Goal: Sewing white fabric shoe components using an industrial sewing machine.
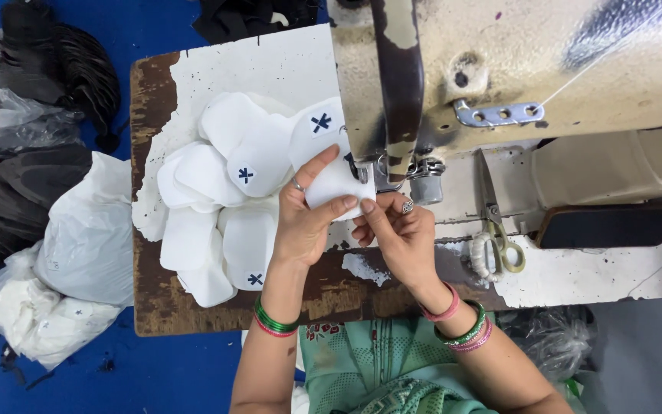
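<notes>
My left hand [306, 218] and my right hand [400, 234] together pinch a small white fabric piece [336, 186] right under the needle area of a beige sewing machine [499, 69]. The left thumb and fingers wrap the piece from the left; the right fingertips grip its lower right edge. A pile of similar white fabric pieces [220, 195], some with a small dark blue stitched mark, lies on the table just left of my hands.
The worn wooden table [151, 284] has chipped white paint. Scissors with yellow-green handles [499, 230] lie right of the needle. Plastic bags of white pieces [70, 261] and dark fabric [17, 192] sit on the blue floor at left.
</notes>
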